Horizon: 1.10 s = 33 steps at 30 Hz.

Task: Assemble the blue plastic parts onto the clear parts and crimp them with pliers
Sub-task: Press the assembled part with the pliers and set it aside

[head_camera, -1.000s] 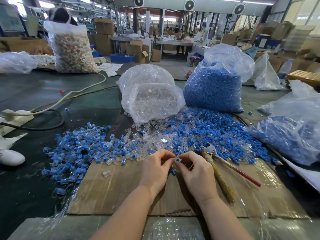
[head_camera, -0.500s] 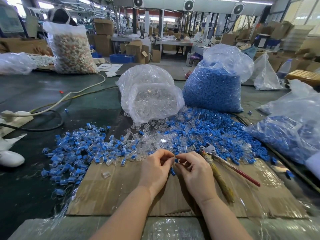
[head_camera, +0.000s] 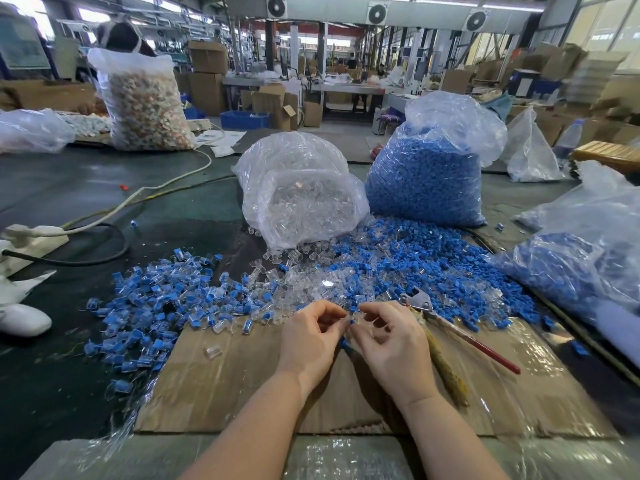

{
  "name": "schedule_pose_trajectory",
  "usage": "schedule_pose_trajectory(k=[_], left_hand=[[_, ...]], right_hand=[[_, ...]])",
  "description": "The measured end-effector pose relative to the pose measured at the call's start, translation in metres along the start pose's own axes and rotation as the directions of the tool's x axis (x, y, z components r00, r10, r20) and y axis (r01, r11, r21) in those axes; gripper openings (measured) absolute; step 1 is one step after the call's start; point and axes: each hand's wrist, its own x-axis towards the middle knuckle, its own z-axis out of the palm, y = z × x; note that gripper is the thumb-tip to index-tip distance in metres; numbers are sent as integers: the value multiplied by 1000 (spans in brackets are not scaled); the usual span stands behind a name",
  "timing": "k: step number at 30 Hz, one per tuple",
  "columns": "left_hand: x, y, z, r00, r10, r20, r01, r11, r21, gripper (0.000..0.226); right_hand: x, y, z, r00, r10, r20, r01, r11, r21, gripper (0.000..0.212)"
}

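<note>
My left hand (head_camera: 311, 337) and my right hand (head_camera: 391, 344) meet fingertip to fingertip over the cardboard sheet (head_camera: 225, 386). Between them they pinch a small blue part (head_camera: 351, 322) and a clear part that is mostly hidden by the fingers. Another blue part (head_camera: 344, 342) shows just below the fingers. The pliers (head_camera: 450, 327), with one red and one frayed yellow handle, lie on the cardboard right of my right hand. Loose blue parts (head_camera: 433, 268) and clear parts (head_camera: 311, 282) are heaped ahead. Assembled blue-and-clear pieces (head_camera: 166, 303) lie to the left.
A bag of clear parts (head_camera: 301, 195) and a bag of blue parts (head_camera: 429, 174) stand behind the heap. Another bag with blue parts (head_camera: 581, 258) lies at right. Cables (head_camera: 104, 216) and a white power strip (head_camera: 31, 237) lie at left. A single clear part (head_camera: 212, 351) lies on the cardboard.
My hands stay together at the same spot. The fingers have shifted slightly around the small parts between them.
</note>
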Motion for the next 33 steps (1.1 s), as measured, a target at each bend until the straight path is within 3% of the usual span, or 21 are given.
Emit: schedule_pose_trajectory(k=[2,5,7,9,12,15,17,20,23,26,28,33], left_hand=[[0,0,0,1000,-5,-5,5,1000,-7,16],[0,0,-1,1000,-7,-11,7,1000,-2,17],[0,0,-1,1000,-2,-11,2,1000,2,18],[0,-1,-1,1000,-1,-11,1,1000,-9,18],[0,0,-1,1000,-4,-12,4,1000,-19,17],[0,0,-1,1000,-5,-19,4,1000,-18,17],[0,-1,-1,1000,-9,-27,8,1000,-22,17],[1,0,-2,999,-25,-44,23,999,-47,16],[2,1,-3,997,-53,-57,47,994,-98,16],[5,4,-5,992,-115,-57,104,980,-171,13],[7,6,-8,984,-173,-46,157,957,-245,12],[5,8,-8,986,-157,-54,143,968,-208,14]], right_hand=[[3,1,-4,997,43,-63,-46,997,-54,22],[7,6,-17,967,231,-105,-251,933,-260,30],[9,11,-27,905,417,-79,-400,775,-489,44],[9,18,-36,801,599,-13,-453,591,-667,62],[4,28,-46,680,731,52,-449,472,-758,79],[-1,28,-48,681,730,56,-426,457,-780,77],[-2,25,-47,725,687,45,-377,451,-809,71],[-1,18,-49,830,556,46,-264,463,-846,48],[5,13,-53,871,484,86,-194,499,-845,32],[16,6,-62,921,373,111,-150,602,-784,3],[23,1,-65,929,354,110,-157,644,-749,17],[17,1,-52,893,405,197,-128,648,-751,21]])
